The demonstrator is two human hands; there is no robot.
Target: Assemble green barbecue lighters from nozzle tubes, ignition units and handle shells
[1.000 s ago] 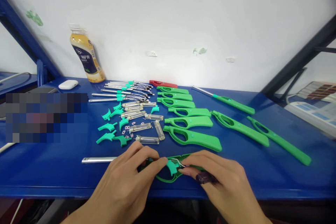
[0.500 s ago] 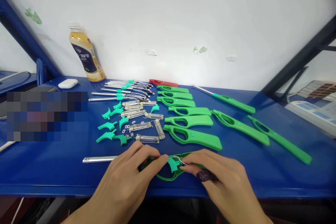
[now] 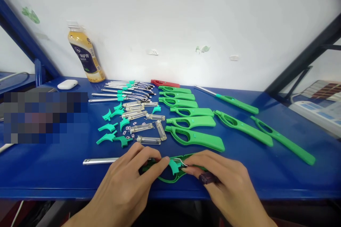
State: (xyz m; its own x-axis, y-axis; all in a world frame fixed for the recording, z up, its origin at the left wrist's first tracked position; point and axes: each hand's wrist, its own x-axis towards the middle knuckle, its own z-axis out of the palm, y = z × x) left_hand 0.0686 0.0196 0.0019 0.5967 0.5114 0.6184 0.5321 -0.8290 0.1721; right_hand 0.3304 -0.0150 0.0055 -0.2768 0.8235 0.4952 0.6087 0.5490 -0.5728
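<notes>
Head view: open green plastic handle shell at the table's near edge, between both hands, partly covered by fingers. Curved teal plastic trigger sits in its loop; thin white wire runs beside it. Left hand grips the shell's front end, contact hidden; shiny silver metal tube sticks out past it. Right hand grasps a dark cylindrical tool, thumb and index at the wire; can't tell if they pinch it.

Just beyond, crowding the middle: clear rectangular plastic tanks, loose curved teal triggers, tiny pale flat pieces. Behind those, slim metal tubes with teal collars and wires. Smooth green closed-looking handles with oval loops lie in a column, red plastic handle at the back. Glossy blue table; yellow bottle with dark label against the white wall.
</notes>
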